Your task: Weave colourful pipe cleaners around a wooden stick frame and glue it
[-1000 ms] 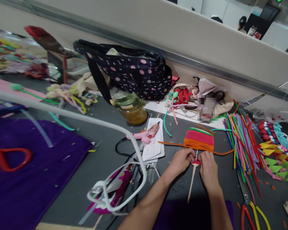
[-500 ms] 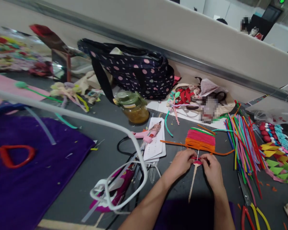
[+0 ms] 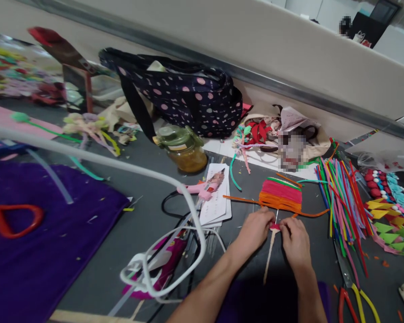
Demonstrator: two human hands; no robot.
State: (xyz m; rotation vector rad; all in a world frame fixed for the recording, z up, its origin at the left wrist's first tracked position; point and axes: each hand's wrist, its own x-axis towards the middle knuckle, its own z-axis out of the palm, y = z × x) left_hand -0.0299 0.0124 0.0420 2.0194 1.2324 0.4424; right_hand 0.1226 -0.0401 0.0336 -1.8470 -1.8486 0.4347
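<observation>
My left hand [image 3: 260,225] and my right hand [image 3: 295,240] face each other over the dark table. Each pinches an end of a short magenta pipe cleaner [image 3: 275,227], which crosses a thin metal wire [image 3: 277,216]. Below it a cream fuzzy stem [image 3: 269,260] runs down towards me. Just beyond my fingertips lies a flat panel of pipe cleaners [image 3: 281,193] in orange, pink and green rows, joined to the wire. A loose orange end [image 3: 240,199] sticks out from its left side. My fingertips partly hide the magenta piece.
At right lie a bundle of coloured pipe cleaners [image 3: 343,202] and pliers [image 3: 352,291]. Left of my arm are a pink glue gun [image 3: 207,190] on paper cards, a jar [image 3: 185,152] and a looping white cable [image 3: 202,242]. Behind stands a dark patterned bag [image 3: 185,101]; purple cloth [image 3: 54,251] covers the left.
The view has shifted slightly, and things at left sit a little further left. My fingers have moved slightly on the magenta pipe cleaner; both hands keep their pinch.
</observation>
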